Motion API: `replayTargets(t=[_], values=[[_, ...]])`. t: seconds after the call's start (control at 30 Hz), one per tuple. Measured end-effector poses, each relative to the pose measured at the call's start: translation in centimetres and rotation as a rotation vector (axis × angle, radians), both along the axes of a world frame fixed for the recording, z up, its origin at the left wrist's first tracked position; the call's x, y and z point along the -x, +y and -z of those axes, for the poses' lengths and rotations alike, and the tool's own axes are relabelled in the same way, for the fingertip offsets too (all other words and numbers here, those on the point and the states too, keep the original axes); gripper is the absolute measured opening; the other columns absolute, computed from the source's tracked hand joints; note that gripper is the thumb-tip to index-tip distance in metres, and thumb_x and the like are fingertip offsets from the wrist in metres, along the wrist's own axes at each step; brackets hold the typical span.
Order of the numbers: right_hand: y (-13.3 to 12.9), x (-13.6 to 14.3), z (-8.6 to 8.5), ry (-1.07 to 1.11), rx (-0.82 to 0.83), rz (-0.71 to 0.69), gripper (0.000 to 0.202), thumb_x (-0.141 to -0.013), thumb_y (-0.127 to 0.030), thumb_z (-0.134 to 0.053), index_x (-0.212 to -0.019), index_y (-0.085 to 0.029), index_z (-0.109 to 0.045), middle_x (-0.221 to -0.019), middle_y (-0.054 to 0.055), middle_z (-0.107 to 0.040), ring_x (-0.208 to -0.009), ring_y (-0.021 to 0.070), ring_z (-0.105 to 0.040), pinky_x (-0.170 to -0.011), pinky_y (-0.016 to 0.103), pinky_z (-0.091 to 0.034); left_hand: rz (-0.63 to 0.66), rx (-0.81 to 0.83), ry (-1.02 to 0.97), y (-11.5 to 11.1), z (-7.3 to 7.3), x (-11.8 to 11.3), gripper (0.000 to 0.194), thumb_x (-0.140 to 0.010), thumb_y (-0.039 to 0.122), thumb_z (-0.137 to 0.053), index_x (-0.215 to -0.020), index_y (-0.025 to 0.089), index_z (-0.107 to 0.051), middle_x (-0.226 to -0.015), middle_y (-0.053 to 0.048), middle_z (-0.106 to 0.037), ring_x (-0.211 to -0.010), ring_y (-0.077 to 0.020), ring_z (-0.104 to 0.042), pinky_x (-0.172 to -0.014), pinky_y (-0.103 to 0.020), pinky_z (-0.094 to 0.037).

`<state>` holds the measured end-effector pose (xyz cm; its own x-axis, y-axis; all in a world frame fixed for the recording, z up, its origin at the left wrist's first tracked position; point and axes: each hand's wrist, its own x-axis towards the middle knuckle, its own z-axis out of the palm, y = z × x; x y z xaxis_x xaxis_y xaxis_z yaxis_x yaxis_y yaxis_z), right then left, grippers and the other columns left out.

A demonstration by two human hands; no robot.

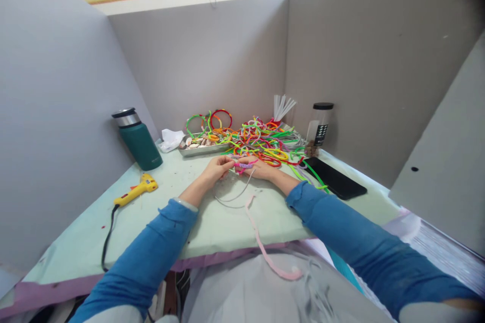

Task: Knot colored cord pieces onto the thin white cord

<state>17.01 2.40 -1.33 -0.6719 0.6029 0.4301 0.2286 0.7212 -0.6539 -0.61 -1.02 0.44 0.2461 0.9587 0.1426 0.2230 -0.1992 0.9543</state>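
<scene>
Both my hands meet over the middle of the table. My left hand (220, 167) pinches the left end of a small pink and purple twisted pipe cleaner piece (245, 165). The rest of that piece lies across the fingers of my right hand (259, 167), which are closed around it. A thin grey cord (237, 198) hangs from the hands and loops onto the tabletop. Closer to me, a pale pink fuzzy strip (259, 239) runs from the table over its edge onto my lap. The fingertips partly hide the held piece.
Behind my hands lies a heap of colourful pipe cleaners (261, 139), beside a metal tray (204, 150) of shell-like pieces. A yellow glue gun (138, 189) and green bottle (139, 144) stand left; a black phone (335, 177) and clear bottle (319, 128) are right. Grey partitions (204, 60) enclose the table.
</scene>
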Motion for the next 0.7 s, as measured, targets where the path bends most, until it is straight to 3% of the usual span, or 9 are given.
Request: replayTargets(t=[0.17,0.33,0.7], values=[[0.7,0.2,0.6,-0.007,-0.067,0.034,0.020,-0.078,-0.025,-0.048,-0.067,-0.012,-0.058,-0.065,0.001,-0.055,-0.062,0.0096,-0.046,-0.058,0.021,-0.036,0.057,0.039,-0.011,0.0,0.1,0.1,0.027,-0.072,0.039,-0.062,-0.076,0.016,-0.050,-0.043,0.008,-0.038,-0.033,-0.0031,-0.030,-0.035,-0.018,-0.017],[0.7,0.2,0.6,-0.033,-0.064,0.083,0.016,-0.075,-0.021,-0.047,-0.066,-0.012,-0.058,-0.064,0.000,-0.056,-0.062,0.0096,-0.046,-0.057,0.020,-0.035,0.092,0.045,-0.061,-0.3,-0.2,0.0,0.027,-0.069,0.036,-0.064,-0.080,0.015,-0.052,-0.048,0.007,-0.041,-0.036,-0.0030,-0.031,-0.037,-0.018,-0.019],[-0.1,-0.2,-0.4,-0.024,-0.044,0.033,0.014,-0.076,-0.018,-0.045,-0.067,-0.012,-0.054,-0.064,0.000,-0.055,-0.062,0.0100,-0.047,-0.056,0.020,-0.035,0.004,-0.059,-0.007,-0.3,-0.4,-0.3,0.025,-0.065,0.032,-0.066,-0.078,0.012,-0.057,-0.051,0.006,-0.043,-0.040,-0.0018,-0.028,-0.040,-0.018,-0.016]])
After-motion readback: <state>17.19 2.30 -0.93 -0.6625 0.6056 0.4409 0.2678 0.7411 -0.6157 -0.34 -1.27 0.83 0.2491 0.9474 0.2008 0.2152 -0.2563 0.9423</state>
